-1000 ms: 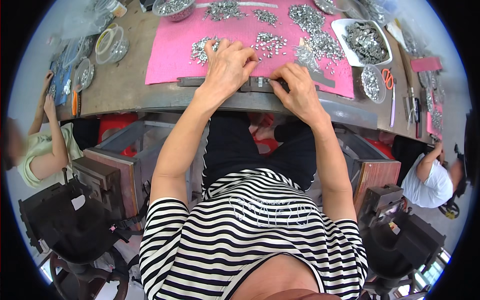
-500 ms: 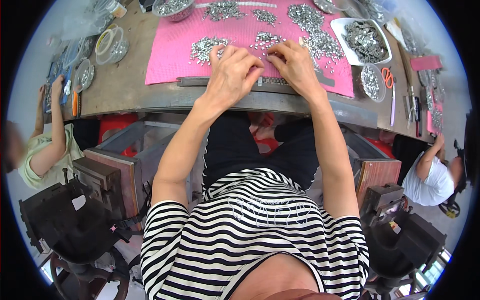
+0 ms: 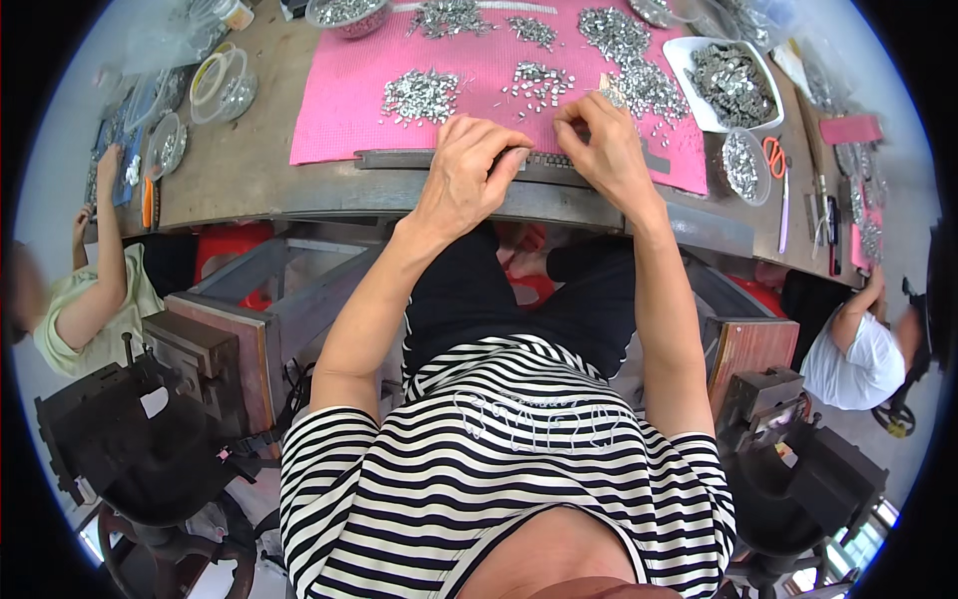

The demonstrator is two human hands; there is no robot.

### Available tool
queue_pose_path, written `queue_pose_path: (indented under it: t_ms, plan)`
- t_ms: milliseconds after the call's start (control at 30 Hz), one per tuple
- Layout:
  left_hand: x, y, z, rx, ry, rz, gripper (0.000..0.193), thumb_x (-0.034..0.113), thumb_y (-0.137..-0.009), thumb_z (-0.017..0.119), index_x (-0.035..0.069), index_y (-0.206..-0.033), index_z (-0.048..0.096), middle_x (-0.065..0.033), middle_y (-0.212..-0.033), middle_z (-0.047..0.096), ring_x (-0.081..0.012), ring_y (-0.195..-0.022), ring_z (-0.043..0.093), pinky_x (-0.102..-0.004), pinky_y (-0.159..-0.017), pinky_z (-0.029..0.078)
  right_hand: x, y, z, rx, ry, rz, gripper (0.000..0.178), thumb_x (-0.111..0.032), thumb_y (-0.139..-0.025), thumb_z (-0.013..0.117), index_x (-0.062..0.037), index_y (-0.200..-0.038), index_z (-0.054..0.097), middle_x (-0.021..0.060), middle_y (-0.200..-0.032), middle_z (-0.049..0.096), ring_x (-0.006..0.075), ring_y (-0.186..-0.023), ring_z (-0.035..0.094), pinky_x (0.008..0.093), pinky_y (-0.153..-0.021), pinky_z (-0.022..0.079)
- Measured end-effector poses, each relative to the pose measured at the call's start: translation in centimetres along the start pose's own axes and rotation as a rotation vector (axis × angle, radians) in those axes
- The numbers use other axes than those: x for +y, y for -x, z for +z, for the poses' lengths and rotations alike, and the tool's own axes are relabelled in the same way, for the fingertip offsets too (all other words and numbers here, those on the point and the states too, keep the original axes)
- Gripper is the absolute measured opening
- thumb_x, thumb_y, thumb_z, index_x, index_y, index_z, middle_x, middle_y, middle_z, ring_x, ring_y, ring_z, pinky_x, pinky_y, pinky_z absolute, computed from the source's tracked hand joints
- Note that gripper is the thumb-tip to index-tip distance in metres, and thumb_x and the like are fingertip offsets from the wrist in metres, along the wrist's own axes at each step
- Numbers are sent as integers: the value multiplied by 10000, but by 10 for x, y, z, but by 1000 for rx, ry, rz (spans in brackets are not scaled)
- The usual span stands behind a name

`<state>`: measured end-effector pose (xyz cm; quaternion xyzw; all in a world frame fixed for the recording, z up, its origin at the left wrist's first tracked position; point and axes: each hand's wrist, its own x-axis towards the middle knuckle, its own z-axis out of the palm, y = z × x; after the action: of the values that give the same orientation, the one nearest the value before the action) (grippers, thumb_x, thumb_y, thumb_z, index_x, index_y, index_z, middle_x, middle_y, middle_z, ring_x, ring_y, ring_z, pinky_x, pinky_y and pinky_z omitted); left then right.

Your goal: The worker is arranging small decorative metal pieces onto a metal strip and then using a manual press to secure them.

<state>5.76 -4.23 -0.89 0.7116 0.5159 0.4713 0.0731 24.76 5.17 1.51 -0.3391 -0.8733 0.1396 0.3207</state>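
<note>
My left hand [image 3: 467, 168] rests at the near edge of the pink mat [image 3: 334, 100], over a long dark metal bar [image 3: 399, 160]. Its fingers are curled and the thumb is drawn in toward them; anything between them is hidden. A row of small linked metal pieces [image 3: 549, 159] lies along the bar between my hands. Just right of that row, my right hand [image 3: 607, 145] has thumb and forefinger closed in a pinch, and I cannot make out what they hold. Beyond my hands lie small heaps of shiny metal pieces, one heap [image 3: 421, 97] at left and a looser one [image 3: 539, 84] in the middle.
A white tray [image 3: 675, 62] of dark metal parts stands right of the mat, with a clear tub [image 3: 743, 165] of small pieces and orange-handled scissors [image 3: 773, 155] nearby. Round tubs [image 3: 225, 90] stand at left. One person works at each side, left [image 3: 95, 309] and right [image 3: 858, 349].
My left hand has come down slightly toward me, its fingers off the left heap. My right hand has shifted a little to the right and nearer, away from the middle pieces.
</note>
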Motion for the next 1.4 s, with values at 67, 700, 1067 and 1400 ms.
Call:
queue_pose_path:
  t_ms: [67, 700, 1067, 1400]
  plan:
    - [3, 1, 3, 16, -42, 7, 137, 146, -821, 772, 79, -925, 715, -42, -854, 661, -245, -898, 595, -395, -918, 394, -11, 5, -9, -31, -143, 29, 67, -47, -835, 680, -4, -880, 655, 112, -808, 641, 269, -763, 635, 383, -734, 463]
    - [18, -4, 25, 70, -312, -74, 362, 338, -810, 799, 125, -1087, 703, -23, -1035, 649, -237, -1032, 573, -491, -1028, 327, 7, -5, -1, 1, -44, 62, 163, -63, -882, 668, 1, -1025, 712, 148, -1019, 695, 328, -973, 658, 440, -845, 504]
    - [-16, -37, -5, -20, -314, -72, 131, 258, -856, 757, 144, -920, 745, -12, -878, 657, -249, -975, 566, -571, -1042, 274, 0, 8, -17, -169, 69, -140, 231, -70, -938, 621, 0, -1142, 703, 134, -1203, 700, 323, -1189, 617, 441, -1008, 464]
    - [-26, -41, 6, -95, -442, -14, 144, 251, -846, 757, 114, -885, 738, -34, -885, 637, -259, -976, 576, -551, -993, 300, 5, -1, -13, -8, -111, 112, 121, -54, -876, 675, 0, -973, 724, 150, -869, 674, 347, -874, 652, 429, -793, 507]
